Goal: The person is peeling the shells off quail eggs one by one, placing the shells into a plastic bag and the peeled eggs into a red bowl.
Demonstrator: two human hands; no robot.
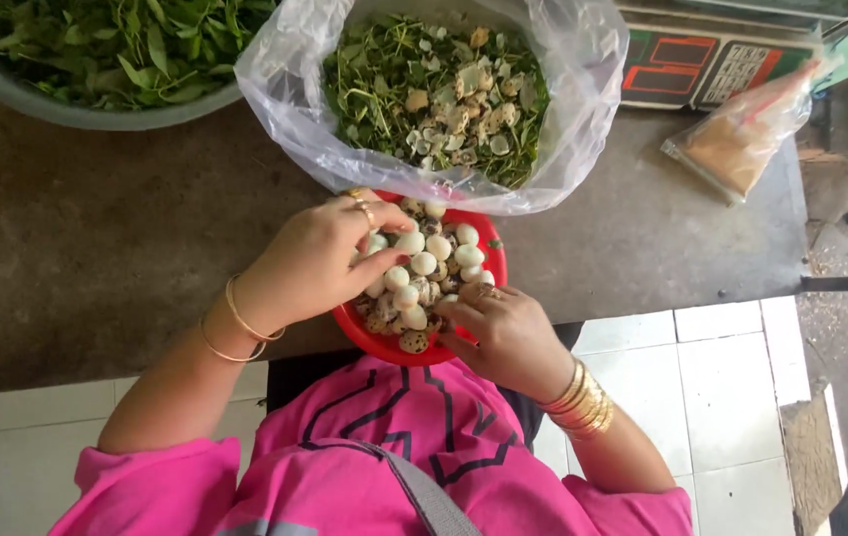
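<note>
A grey counter above white floor tiles is seen. At twelve o'clock, a waste bag overhangs the red bowl. Small eggs are pinched by the left hand; the right hand is curled at the rim.

- A clear plastic bag is seen open on the grey counter, filled with green stems and broken eggshell pieces.
- A grey basin heaped with green leaves is set at the upper left corner, partly cut off.
- A weighing scale with a red display and a keypad is placed at the upper right.
- A small sealed bag of brown powder is laid just beside the scale.
- White floor tiles are seen below the counter edge.
</note>
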